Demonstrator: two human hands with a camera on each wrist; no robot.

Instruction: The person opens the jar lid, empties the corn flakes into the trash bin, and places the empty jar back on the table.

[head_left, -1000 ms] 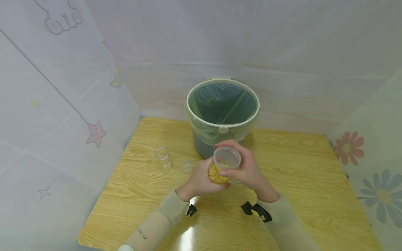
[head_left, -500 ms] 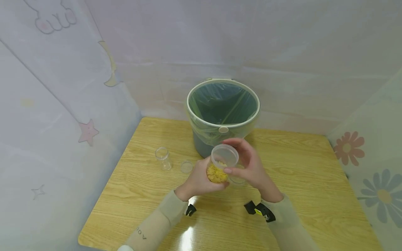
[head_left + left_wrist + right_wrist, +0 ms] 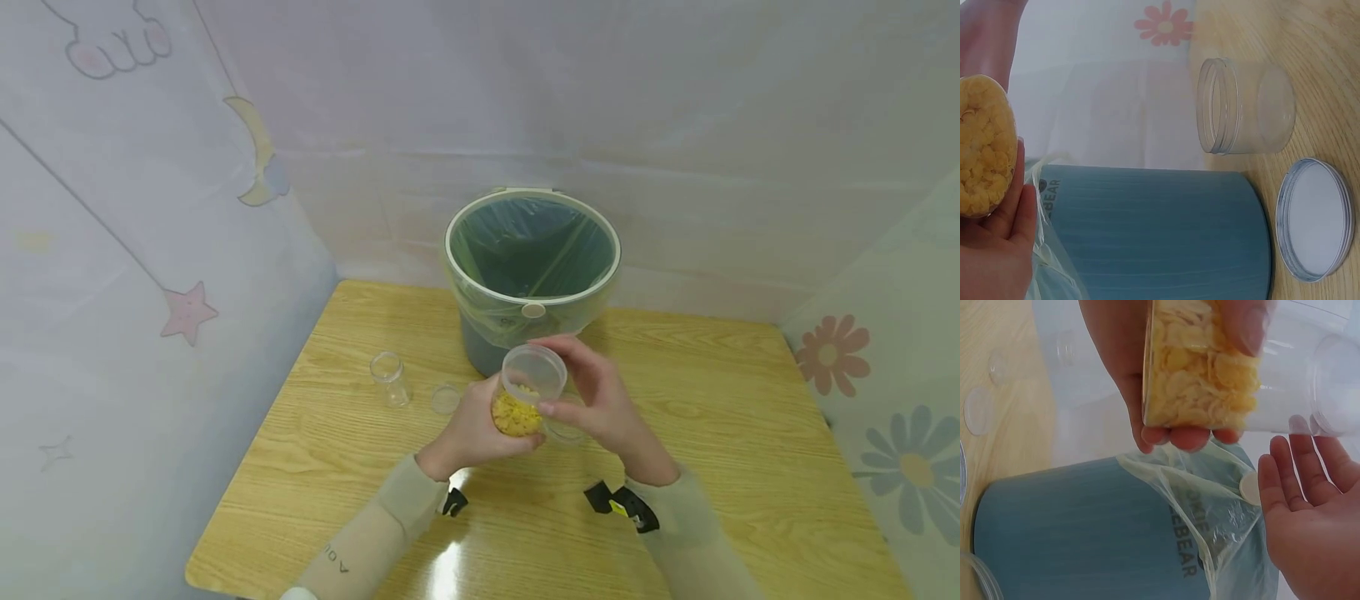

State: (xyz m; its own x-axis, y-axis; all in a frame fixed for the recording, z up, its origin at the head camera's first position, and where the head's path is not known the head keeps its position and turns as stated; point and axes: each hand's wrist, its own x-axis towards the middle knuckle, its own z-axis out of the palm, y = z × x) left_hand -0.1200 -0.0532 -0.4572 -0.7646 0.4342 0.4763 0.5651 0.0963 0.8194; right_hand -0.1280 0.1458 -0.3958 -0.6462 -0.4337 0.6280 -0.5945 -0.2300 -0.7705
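My left hand (image 3: pixel 472 429) grips a clear jar (image 3: pixel 1285 381) around its lower part, with the thumb and fingers on either side. The jar is tilted, and yellow cornflakes (image 3: pixel 516 414) fill its bottom end. My right hand (image 3: pixel 600 404) is spread beside the jar's mouth, the thumb on the near side and the fingers behind. Those fingers (image 3: pixel 1311 469) look nearly straight in the right wrist view, close to the jar's end; whether they touch it is unclear. The cornflakes (image 3: pixel 984 147) also show at the left edge of the left wrist view.
Behind the hands stands a bin (image 3: pixel 487 342) with a plastic liner. An uncapped clear jar (image 3: pixel 390 379) and a round clear lid (image 3: pixel 446 398) lie to the left. In the left wrist view, another clear jar (image 3: pixel 1247 106) stands near a silver-rimmed lid (image 3: pixel 1315 219).
The right thumb and fingers have drawn slightly right, away from the jar's mouth. The left hand and its jar have shifted a little left. The other things stay put.
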